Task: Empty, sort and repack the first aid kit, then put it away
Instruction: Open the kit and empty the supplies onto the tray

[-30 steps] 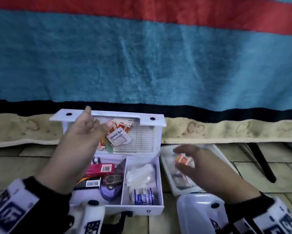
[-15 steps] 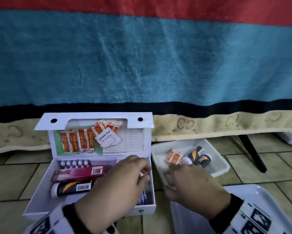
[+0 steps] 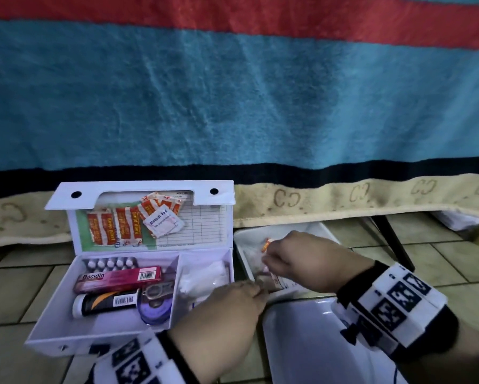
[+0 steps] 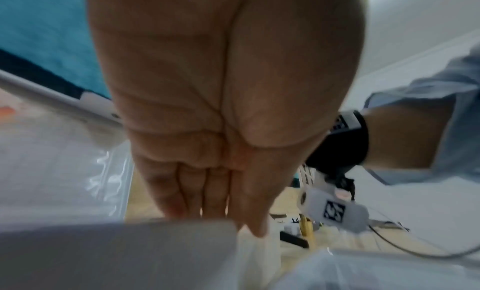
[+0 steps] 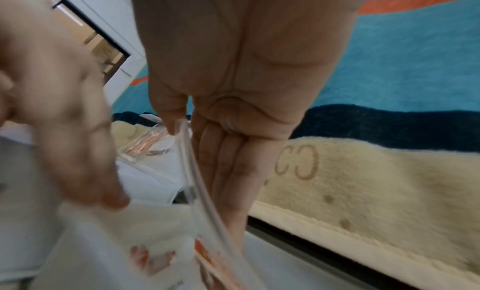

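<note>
The white first aid kit (image 3: 66, 306) lies open on the floor at left, its lid upright with plasters (image 3: 113, 227) and an alcohol pad (image 3: 162, 221) tucked in. It holds a blister pack, a red Bacidin box (image 3: 119, 277), a black tube (image 3: 105, 302), scissors, purple tape and white gauze (image 3: 205, 275). Right of it stands a small white tray (image 3: 322, 231). Over the tray my right hand (image 3: 266, 259) pinches the edge of a clear plastic bag (image 5: 197, 183) with orange plasters inside. My left hand (image 3: 256, 289) reaches the bag's near end, its fingers (image 4: 207, 191) straight and together.
A larger white tray (image 3: 302, 345) sits nearest me on the right. A striped blanket (image 3: 260, 106) hangs across the whole back, over a cream mat. A dark furniture leg (image 3: 393, 245) slants down behind the small tray. Tiled floor surrounds the kit.
My left hand has left the kit and crossed right to the small tray. My right hand has lifted the clear bag off the tray's contents.
</note>
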`<state>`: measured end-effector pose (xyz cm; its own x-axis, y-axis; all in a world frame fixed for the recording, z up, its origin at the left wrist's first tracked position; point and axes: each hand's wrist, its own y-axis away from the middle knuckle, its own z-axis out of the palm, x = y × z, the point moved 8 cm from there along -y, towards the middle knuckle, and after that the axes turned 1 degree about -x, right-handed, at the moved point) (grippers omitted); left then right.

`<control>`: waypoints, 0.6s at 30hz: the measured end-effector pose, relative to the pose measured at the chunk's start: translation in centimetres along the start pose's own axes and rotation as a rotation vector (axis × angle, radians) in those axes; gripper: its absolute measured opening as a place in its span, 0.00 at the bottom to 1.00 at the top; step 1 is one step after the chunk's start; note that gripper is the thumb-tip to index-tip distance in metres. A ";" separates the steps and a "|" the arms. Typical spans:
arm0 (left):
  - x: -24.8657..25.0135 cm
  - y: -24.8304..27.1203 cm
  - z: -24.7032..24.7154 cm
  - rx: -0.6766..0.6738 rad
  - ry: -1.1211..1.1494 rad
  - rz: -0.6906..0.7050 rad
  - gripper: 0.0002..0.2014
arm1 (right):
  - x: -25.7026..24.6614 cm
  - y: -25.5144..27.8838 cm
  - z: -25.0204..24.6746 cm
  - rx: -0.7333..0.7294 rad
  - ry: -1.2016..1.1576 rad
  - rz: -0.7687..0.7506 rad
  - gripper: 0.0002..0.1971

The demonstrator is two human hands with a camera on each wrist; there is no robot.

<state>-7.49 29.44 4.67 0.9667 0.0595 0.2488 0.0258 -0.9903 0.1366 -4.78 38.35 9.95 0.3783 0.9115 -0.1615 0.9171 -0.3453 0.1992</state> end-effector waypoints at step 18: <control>0.3 -1.5 1.8 -0.118 -0.063 -0.047 0.25 | 2.8 3.8 -9.9 0.603 0.359 0.146 0.10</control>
<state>-6.75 30.70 2.88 0.9794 0.0936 0.1791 0.0447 -0.9647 0.2596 -1.43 41.83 19.83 0.5332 0.8278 0.1742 0.8089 -0.4387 -0.3914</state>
